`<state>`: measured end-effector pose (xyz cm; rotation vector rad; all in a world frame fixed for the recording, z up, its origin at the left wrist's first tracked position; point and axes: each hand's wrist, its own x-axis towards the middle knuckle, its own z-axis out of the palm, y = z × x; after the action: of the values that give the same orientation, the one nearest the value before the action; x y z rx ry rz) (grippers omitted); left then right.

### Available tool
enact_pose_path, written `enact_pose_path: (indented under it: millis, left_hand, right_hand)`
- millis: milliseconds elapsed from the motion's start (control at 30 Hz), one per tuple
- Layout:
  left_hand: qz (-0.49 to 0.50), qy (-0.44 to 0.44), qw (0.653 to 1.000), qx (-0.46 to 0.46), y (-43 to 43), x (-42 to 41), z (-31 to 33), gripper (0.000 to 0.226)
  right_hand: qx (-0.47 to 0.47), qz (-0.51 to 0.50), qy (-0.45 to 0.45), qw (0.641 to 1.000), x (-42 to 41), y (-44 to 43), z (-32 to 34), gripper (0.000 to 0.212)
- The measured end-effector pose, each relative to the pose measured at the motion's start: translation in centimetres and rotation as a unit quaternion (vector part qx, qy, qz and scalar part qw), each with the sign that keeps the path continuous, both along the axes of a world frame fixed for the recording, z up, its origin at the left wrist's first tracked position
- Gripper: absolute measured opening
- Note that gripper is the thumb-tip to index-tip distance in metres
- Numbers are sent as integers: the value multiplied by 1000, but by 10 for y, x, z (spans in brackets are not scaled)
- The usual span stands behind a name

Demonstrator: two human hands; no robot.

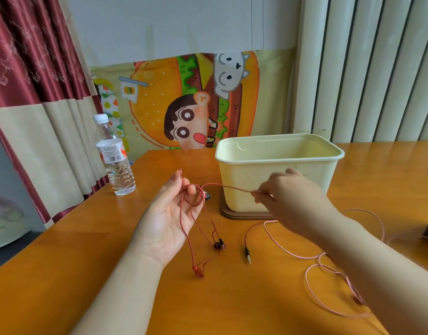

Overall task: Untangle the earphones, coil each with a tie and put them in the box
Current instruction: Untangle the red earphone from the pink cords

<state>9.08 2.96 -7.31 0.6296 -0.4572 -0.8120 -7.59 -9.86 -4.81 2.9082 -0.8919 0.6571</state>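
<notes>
Red braided cord of one pair of earphones (pixel 203 197) is looped around the fingers of the left hand (pixel 169 213), which is held palm up above the bench (pixel 159 298) and curled loosely on the loops. Its earbuds (pixel 219 244) dangle below that palm, just above the wood. The right hand (pixel 290 197) pinches a free stretch of the same cord between its fingertips and holds it taut, so the cord's long axis runs nearly level from the left fingers across to the right. Winding the next turn would likely mean carrying that stretch leftward. A second, pink pair (pixel 328 269) lies loose on the bench under the right forearm, its plug (pixel 247 254) between the two arms. Just behind the right hand stands the pale yellow box (pixel 280 175), open and apparently empty. No tie is visible.
</notes>
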Motion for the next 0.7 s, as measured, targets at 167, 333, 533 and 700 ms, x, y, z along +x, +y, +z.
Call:
enact_pose_path:
  millis: [167,333,533,700]
  left_hand:
    - [-28,-24,999,23,1,-14,-2,36]
    - [-37,-21,998,36,2,-23,-2,43]
    - [-42,-18,999,25,3,-26,5,36]
    - [-53,-49,997,27,6,-32,7,35]
  right_hand:
    - [83,63,-165,981,3,11,12,34]
    - [434,233,-193,849,1,16,19,9]
    - [263,87,-55,959,0,13,12,45]
    - [222,169,-193,941,3,31,20,5]
